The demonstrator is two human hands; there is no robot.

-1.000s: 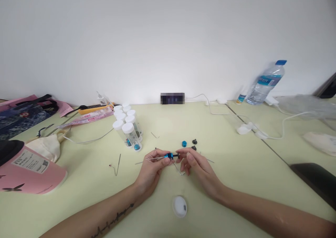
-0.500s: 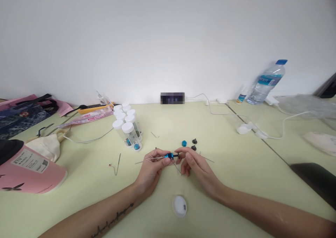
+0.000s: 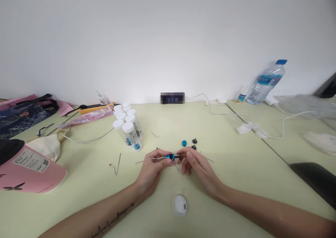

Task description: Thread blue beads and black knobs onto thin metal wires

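Note:
Above the pale green table, my left hand (image 3: 153, 168) pinches a small blue metal part (image 3: 170, 156) with thin metal rods pointing left. A black shaft (image 3: 177, 156) sticks out of its right side, and the fingertips of my right hand (image 3: 195, 162) close on its dark end. An angled metal rod (image 3: 178, 169) hangs below the blue part. Just beyond my right hand lie a blue round piece (image 3: 184, 143) and two black pieces (image 3: 194, 141). A white round lid (image 3: 180, 205) with a small dark item in it rests nearer me.
White-capped clear tubes (image 3: 129, 127) stand left of centre. An L-shaped wrench (image 3: 118, 164) lies nearer. A pink cup (image 3: 34, 168) is at the left edge. A dark display (image 3: 172, 98), a water bottle (image 3: 267, 82) and white cables (image 3: 282, 129) are toward the wall and right.
Both hands stay nearly in place. The blue part has shifted very slightly to the right, and my right fingertips have moved slightly at the shaft's dark end.

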